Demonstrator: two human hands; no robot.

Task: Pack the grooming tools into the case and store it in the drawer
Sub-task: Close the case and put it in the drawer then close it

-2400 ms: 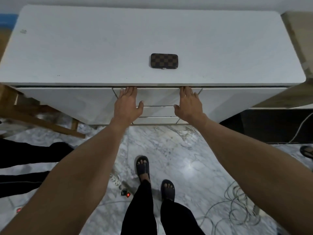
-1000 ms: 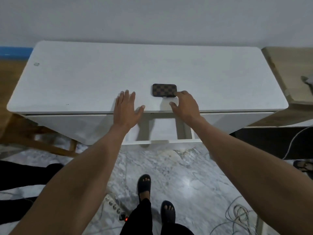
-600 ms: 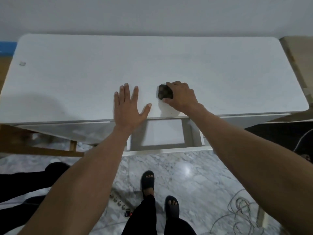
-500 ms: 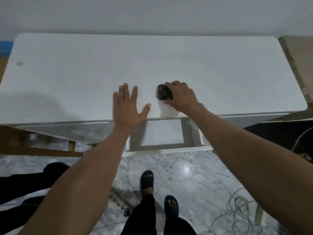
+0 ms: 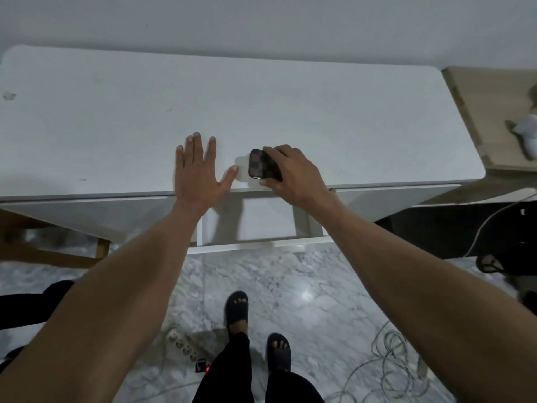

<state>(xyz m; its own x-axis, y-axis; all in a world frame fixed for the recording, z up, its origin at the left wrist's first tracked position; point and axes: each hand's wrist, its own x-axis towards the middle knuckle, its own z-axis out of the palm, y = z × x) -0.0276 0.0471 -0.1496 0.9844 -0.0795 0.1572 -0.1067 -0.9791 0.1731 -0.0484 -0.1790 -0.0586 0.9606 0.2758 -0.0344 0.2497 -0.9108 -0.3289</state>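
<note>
From the head camera, the right hand (image 5: 293, 173) gripped the case (image 5: 260, 167), a small dark checkered one, with fingers over its far end and the thumb (image 5: 266, 183) under its near end. The case was tilted, its left side showing, raised just above the front edge of the white cabinet top (image 5: 319, 112) and casting a pale shadow on it. The left hand (image 5: 197, 175) lay flat and spread on the top, holding nothing, its thumb tip just beside the case's shadow. Below both hands the middle drawer (image 5: 261, 219) stood pulled out, its white inside bare where visible, with the arms' shadows falling across it. The case was above the cabinet edge, not in the drawer. On the marble floor (image 5: 305, 286) stood the person's feet in dark sandals (image 5: 236, 308), with a white power strip (image 5: 181, 343) to their left and a loose tangle of cable (image 5: 392, 359) to the right. A wooden surface (image 5: 494, 112) adjoined the cabinet on the right.
</note>
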